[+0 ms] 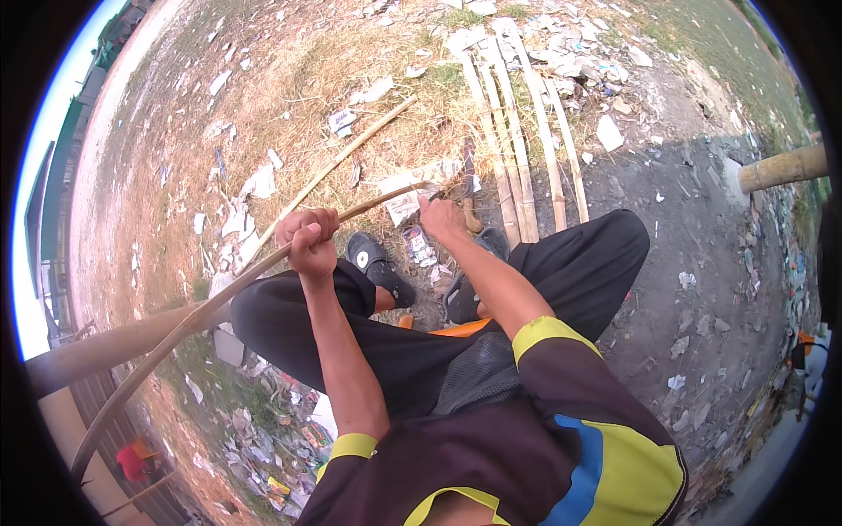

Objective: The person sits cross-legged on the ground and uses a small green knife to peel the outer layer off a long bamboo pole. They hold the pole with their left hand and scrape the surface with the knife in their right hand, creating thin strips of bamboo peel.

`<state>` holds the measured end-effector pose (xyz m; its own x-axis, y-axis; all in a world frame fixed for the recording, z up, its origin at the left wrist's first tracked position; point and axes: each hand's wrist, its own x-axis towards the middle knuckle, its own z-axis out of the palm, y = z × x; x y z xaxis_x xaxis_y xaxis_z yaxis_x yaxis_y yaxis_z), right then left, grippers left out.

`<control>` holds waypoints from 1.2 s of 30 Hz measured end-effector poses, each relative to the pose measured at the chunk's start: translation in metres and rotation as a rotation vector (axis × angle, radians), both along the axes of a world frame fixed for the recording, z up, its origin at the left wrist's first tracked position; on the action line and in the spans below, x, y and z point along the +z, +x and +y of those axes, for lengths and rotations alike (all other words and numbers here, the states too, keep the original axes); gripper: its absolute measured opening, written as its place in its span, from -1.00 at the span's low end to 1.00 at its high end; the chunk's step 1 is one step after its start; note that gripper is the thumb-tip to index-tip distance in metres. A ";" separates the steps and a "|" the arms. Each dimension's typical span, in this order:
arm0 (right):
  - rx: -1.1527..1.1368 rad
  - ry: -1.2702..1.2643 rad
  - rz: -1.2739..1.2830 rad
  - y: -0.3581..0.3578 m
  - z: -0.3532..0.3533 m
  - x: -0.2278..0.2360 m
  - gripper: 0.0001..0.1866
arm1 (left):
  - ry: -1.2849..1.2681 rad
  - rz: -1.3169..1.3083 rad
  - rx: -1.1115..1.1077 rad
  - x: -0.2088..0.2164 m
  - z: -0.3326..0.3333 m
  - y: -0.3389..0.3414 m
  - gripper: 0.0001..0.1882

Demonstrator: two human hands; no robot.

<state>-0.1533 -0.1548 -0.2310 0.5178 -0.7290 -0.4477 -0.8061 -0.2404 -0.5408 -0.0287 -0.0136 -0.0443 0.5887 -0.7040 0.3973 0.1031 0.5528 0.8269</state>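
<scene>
The left hand (309, 241) is gripping the long thin tan bamboo strip (219, 298) tight; the right hand (441, 216) is pinching its tip. Best bending slowly, keeping both grips firm.

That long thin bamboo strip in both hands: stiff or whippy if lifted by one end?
Probably whippy: the bamboo strip already bows between the left hand and the right hand. Likely light, being thin. Its long free end may sag and swing.
</scene>
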 end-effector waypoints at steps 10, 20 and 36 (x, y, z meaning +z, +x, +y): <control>0.021 0.007 -0.247 -0.016 0.008 0.005 -0.24 | -0.040 0.022 0.093 -0.001 -0.005 0.000 -0.64; 0.032 0.070 -0.169 0.006 0.002 -0.017 -0.18 | -0.025 -0.009 0.097 0.000 -0.005 -0.004 -0.64; 0.013 -0.025 -0.139 0.012 -0.004 -0.049 -0.22 | -0.011 0.004 0.206 -0.002 -0.009 -0.001 -0.63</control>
<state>-0.1412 -0.1591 -0.2795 0.5831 -0.7319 -0.3526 -0.7203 -0.2651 -0.6411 -0.0299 -0.0223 -0.0465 0.7213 -0.5645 0.4014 -0.0097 0.5712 0.8208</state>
